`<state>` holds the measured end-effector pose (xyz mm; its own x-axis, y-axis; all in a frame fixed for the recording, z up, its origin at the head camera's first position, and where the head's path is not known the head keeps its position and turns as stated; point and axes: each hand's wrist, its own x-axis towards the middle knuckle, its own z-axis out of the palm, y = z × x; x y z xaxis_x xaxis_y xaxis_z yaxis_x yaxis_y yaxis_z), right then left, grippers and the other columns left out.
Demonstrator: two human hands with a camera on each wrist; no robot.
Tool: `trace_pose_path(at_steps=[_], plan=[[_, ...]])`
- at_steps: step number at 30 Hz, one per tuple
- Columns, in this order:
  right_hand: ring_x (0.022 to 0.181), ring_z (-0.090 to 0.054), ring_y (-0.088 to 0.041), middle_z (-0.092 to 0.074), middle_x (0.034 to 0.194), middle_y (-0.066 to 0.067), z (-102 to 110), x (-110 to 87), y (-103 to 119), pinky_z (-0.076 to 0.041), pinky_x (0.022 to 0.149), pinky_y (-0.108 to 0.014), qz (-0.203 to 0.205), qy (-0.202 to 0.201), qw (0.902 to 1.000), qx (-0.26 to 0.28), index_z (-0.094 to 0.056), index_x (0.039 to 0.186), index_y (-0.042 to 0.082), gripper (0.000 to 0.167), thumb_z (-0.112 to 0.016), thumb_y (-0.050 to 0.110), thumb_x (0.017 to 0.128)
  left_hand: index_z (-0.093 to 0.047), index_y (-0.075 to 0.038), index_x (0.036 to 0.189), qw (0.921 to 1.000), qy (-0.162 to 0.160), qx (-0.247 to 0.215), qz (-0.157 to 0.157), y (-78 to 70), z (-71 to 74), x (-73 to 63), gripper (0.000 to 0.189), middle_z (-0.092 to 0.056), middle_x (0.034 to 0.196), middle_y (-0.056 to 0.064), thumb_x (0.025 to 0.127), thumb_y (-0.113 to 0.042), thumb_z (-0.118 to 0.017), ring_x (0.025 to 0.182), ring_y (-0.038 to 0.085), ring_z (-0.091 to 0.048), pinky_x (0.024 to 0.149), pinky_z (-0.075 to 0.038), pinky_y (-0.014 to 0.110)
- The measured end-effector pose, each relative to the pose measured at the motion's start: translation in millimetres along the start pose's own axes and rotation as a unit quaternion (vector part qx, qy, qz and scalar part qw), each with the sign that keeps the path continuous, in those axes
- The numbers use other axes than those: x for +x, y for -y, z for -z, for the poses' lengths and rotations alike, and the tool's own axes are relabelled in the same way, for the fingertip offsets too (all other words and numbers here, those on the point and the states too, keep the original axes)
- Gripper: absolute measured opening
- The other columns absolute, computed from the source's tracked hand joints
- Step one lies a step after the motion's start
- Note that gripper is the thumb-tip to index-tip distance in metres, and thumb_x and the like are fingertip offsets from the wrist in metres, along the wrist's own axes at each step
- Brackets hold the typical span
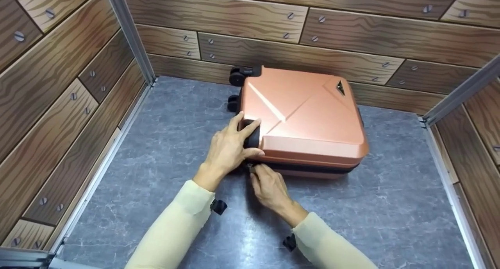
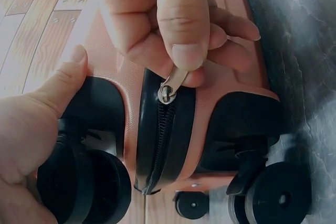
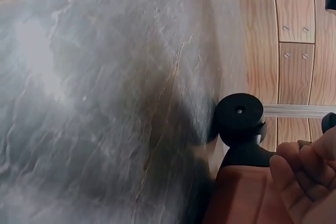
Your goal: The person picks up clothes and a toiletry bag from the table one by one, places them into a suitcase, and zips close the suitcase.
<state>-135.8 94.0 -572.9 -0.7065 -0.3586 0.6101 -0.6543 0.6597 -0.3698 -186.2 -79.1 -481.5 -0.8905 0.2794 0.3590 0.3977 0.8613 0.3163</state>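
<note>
A rose-gold hard-shell suitcase (image 1: 304,112) lies flat on its side, its black wheels (image 1: 237,76) pointing left. My left hand (image 1: 226,147) rests with spread fingers on its near left corner, over the black wheel housing (image 2: 97,103). Just below, my right hand (image 1: 271,185) pinches a metal zipper pull (image 2: 176,80) between thumb and curled forefinger. The slider sits on the black zipper (image 2: 163,140) that runs between two wheel housings, and the teeth beyond it are closed together. In the right wrist view, the right hand's curled fingers (image 3: 307,169) show beside the suitcase edge.
The suitcase stands on a grey marble-patterned floor (image 1: 156,144), close to the back wood-plank wall (image 1: 250,46). Plank-patterned walls also rise at left and right, with metal rails (image 1: 105,163) along the floor edges. Bare floor shows left and in front of the suitcase.
</note>
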Motion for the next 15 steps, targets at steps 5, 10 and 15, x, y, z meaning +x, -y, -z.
trace_pose_path(at_steps=[5, 10, 15], plan=[[0.065, -0.066, -0.024, -0.067, 0.083, -0.004, 3.4, -3.3, -5.8, -0.057, 0.057, -0.040, 0.000, -0.008, 0.9999, -0.011, -0.067, 0.095, 0.007, 0.005, -0.072, 0.006, 0.093, -0.047, -0.038, 0.159, 0.9998, 0.007, -0.018, -0.008, 4.2, 0.1, -0.7, 0.089, -0.039, 0.167, 0.017, 0.081, -0.068, -0.076, 0.109, 0.045, -0.069, 0.088, -0.058, 0.056], [0.070, -0.071, -0.021, -0.073, 0.086, -0.003, 12.3, -8.9, -14.1, -0.059, 0.060, -0.038, -0.014, -0.027, 0.9991, -0.030, -0.074, 0.100, 0.009, 0.007, -0.074, 0.009, 0.093, -0.047, -0.035, 0.160, 0.9977, 0.024, -0.064, 0.005, 12.5, 1.4, -2.0, 0.088, -0.037, 0.169, 0.008, 0.083, -0.066, -0.076, 0.126, 0.044, -0.064, 0.100, -0.055, 0.057], [0.075, -0.073, -0.022, -0.075, 0.090, -0.004, 29.1, -15.6, -25.1, -0.061, 0.064, -0.036, -0.016, -0.059, 0.9971, -0.047, -0.075, 0.103, 0.008, 0.010, -0.075, 0.011, 0.094, -0.052, -0.028, 0.158, 0.9927, 0.009, -0.120, 0.007, 23.3, 2.6, -6.4, 0.077, -0.047, 0.163, 0.008, 0.090, -0.059, -0.073, 0.135, 0.040, -0.059, 0.105, -0.053, 0.056]])
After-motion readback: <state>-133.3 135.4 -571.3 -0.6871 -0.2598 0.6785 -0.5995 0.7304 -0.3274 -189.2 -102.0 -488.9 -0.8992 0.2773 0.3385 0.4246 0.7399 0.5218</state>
